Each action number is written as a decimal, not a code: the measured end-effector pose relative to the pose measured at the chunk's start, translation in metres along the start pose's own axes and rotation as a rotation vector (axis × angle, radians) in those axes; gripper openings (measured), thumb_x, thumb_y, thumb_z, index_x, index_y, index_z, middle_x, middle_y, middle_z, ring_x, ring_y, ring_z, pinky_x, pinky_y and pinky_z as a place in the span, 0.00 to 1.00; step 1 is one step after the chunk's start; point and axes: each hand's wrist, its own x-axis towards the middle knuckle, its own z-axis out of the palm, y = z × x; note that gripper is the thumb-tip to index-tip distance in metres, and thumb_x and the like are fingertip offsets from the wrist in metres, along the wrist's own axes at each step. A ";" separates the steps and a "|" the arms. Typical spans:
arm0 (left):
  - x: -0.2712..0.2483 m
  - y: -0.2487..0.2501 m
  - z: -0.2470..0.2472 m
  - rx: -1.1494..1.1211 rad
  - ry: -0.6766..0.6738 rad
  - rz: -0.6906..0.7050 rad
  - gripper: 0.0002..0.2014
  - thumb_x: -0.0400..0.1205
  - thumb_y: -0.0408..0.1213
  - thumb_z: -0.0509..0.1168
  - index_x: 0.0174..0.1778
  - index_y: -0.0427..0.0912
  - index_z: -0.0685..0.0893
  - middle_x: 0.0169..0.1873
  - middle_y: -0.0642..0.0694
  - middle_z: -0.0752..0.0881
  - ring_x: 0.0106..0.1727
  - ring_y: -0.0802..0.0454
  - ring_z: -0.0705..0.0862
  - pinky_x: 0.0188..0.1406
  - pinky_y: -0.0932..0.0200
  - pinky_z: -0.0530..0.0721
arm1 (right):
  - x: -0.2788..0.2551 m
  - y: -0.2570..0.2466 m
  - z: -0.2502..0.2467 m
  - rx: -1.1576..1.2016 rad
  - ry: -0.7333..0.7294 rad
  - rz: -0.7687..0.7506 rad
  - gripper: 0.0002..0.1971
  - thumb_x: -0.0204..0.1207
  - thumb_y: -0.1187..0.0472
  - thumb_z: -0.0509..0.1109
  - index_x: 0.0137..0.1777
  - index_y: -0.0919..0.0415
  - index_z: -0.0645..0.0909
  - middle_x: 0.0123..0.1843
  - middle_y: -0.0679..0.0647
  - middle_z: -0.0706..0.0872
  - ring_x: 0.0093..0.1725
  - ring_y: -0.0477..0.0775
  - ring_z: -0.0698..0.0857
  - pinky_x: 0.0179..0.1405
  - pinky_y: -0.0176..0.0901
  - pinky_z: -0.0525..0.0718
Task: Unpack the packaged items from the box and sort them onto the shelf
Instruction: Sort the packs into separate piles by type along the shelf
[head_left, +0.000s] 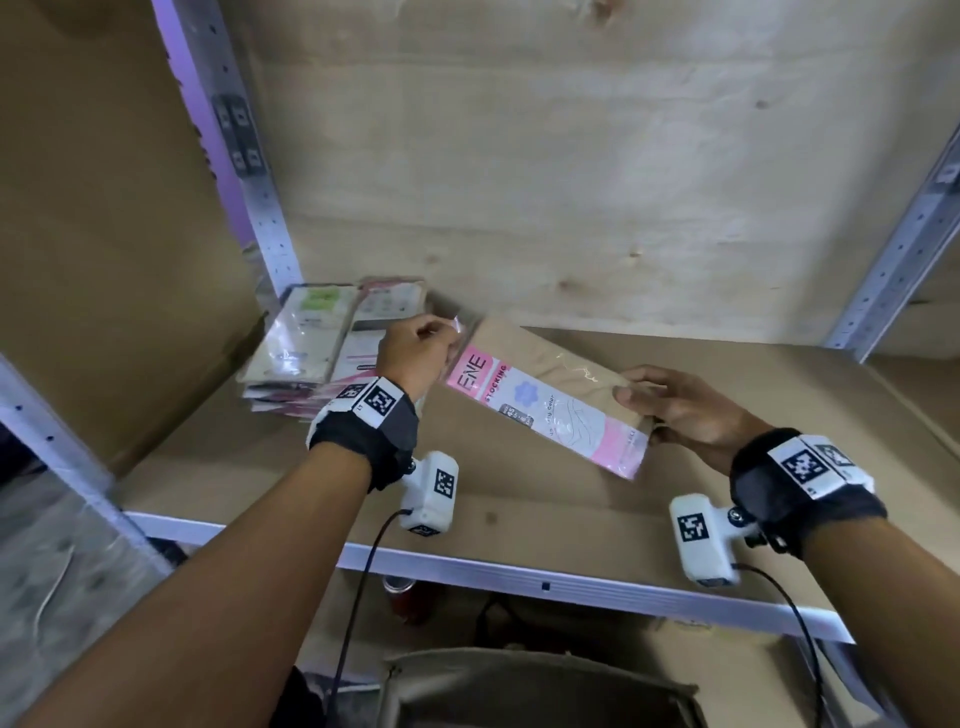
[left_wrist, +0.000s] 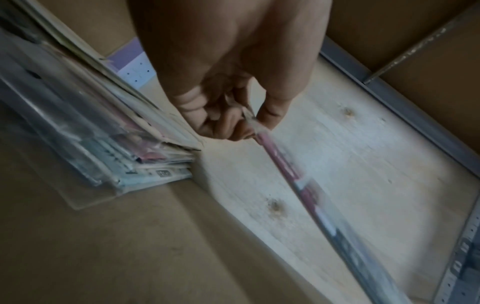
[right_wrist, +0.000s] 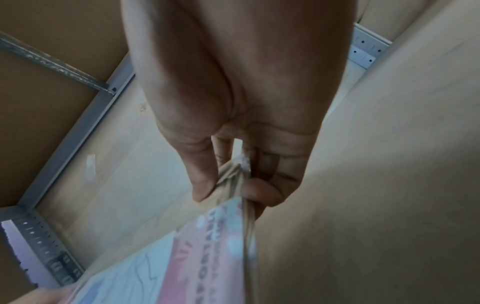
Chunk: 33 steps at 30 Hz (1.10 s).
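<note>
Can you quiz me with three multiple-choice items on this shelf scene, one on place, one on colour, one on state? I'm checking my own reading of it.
1. Where is the stack of packets?
A. back-left corner of the shelf
B. front-right edge
C. in the box below

2. The band on the stocking packet is:
A. green
B. pink
C. black

3. The stocking packet is:
A. lying flat on the shelf
B. held by one hand
C. held above the shelf by both hands

Key: 1 A, it sits against the left post. 2 B, pink print. 3 C, left hand pinches one end, right hand grips the other.
</note>
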 end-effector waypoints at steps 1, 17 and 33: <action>-0.002 0.001 0.002 0.020 0.013 0.008 0.07 0.81 0.39 0.68 0.39 0.47 0.88 0.23 0.53 0.81 0.26 0.53 0.77 0.30 0.62 0.76 | -0.001 0.001 0.001 -0.003 -0.002 0.012 0.11 0.80 0.58 0.73 0.59 0.60 0.84 0.47 0.54 0.86 0.42 0.52 0.81 0.38 0.44 0.76; -0.011 0.004 0.002 -0.066 0.025 -0.039 0.20 0.84 0.57 0.62 0.32 0.49 0.83 0.24 0.51 0.86 0.25 0.53 0.87 0.25 0.64 0.80 | -0.023 0.000 0.001 0.008 -0.041 -0.031 0.10 0.81 0.60 0.72 0.59 0.62 0.85 0.45 0.61 0.79 0.34 0.48 0.76 0.26 0.33 0.73; -0.018 0.024 0.027 -0.471 -0.240 -0.248 0.18 0.88 0.52 0.60 0.41 0.42 0.80 0.23 0.47 0.78 0.12 0.58 0.74 0.10 0.65 0.59 | -0.034 0.006 -0.023 0.049 0.004 -0.012 0.10 0.82 0.61 0.70 0.60 0.62 0.85 0.47 0.62 0.82 0.36 0.50 0.77 0.31 0.36 0.71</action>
